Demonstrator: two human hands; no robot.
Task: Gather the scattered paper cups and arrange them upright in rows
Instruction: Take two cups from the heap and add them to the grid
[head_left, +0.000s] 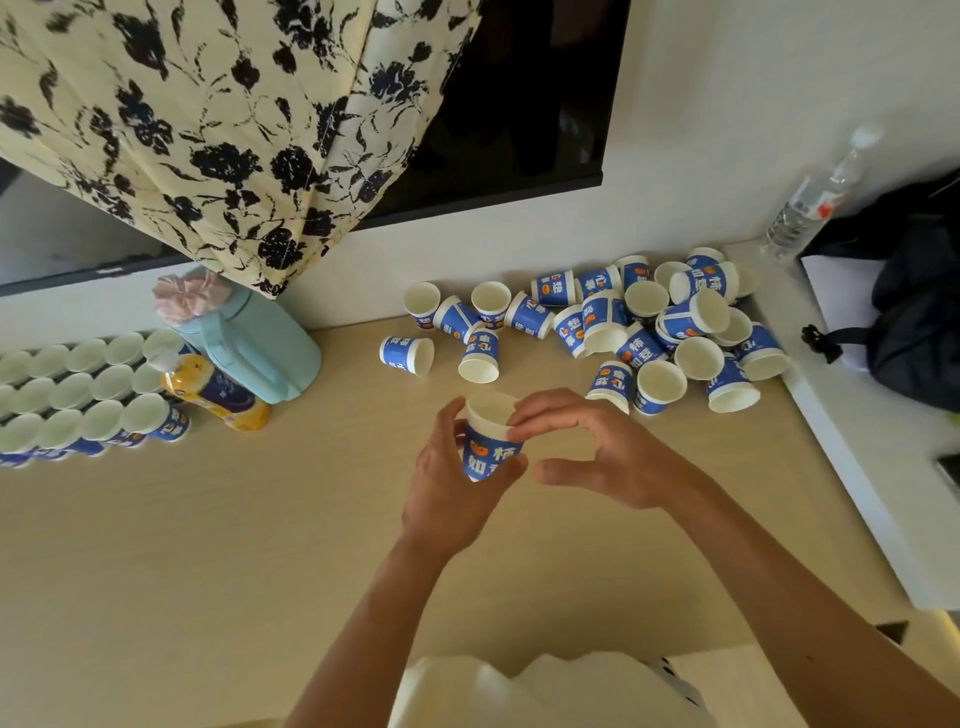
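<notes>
i see cup: blue printed wall, white inside, upright | left hand: fingers curled round it | right hand: loosely spread, fingertips touching rim

Left hand grips a cup; right hand touches its rim.
</notes>
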